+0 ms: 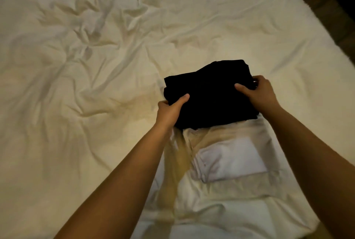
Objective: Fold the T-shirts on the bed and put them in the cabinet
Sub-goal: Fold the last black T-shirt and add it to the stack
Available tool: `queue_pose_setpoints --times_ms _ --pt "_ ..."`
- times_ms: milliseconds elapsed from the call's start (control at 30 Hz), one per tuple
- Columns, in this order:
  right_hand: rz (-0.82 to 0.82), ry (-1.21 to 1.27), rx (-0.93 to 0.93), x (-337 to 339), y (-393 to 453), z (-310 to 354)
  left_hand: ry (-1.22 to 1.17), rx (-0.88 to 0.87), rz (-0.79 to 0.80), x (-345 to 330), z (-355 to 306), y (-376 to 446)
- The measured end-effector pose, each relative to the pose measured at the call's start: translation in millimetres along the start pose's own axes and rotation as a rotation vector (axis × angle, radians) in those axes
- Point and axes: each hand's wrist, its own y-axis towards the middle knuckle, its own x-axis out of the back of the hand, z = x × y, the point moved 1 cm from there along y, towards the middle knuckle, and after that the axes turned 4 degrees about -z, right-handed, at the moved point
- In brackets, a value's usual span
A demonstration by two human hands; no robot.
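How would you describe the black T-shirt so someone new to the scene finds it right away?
Start from the wide, wrinkled white bed sheet that fills the view. Near its front edge, right of centre, the left hand and right hand each grip one side of a folded black T-shirt. It is the only dark item; the folded white garment just in front of it nearly matches the sheet.

Dim warm yellowish light, brightest at frame centre, falling off to near-black upper right (heavy vignette). Soft focus throughout, slight wide-angle bending at edges, blurry lower middle.
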Motion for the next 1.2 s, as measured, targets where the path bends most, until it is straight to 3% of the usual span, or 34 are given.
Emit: queue_pose_setpoints --times_ms 67,167,300,567,733,933,1067,1200 --pt "0.148 0.092 -0.068 5 1 -2 0.015 0.105 0.048 3 -1 -4" --pt "0.382 0.191 -0.183 12 5 -5 0.033 0.126 0.100 -1 -8 -15" --pt "0.541 0.259 -0.282 15 16 -8 -0.017 0.188 0.269 -4 -14 -21" --pt "0.695 0.184 -0.396 13 36 -16 -0.104 0.234 0.392 -7 -7 -4" --pt "0.653 0.263 -0.417 2 38 -13 -0.136 0.274 0.409 -7 -2 13" --pt "0.378 0.225 -0.344 -11 39 -20 -0.120 0.282 0.429 -3 4 28" --pt "0.371 0.258 -0.329 -12 30 -19 -0.209 0.326 0.430 -4 2 31" --pt "0.501 0.337 -0.419 -9 33 -16 -0.284 0.370 0.451 -7 -2 30"
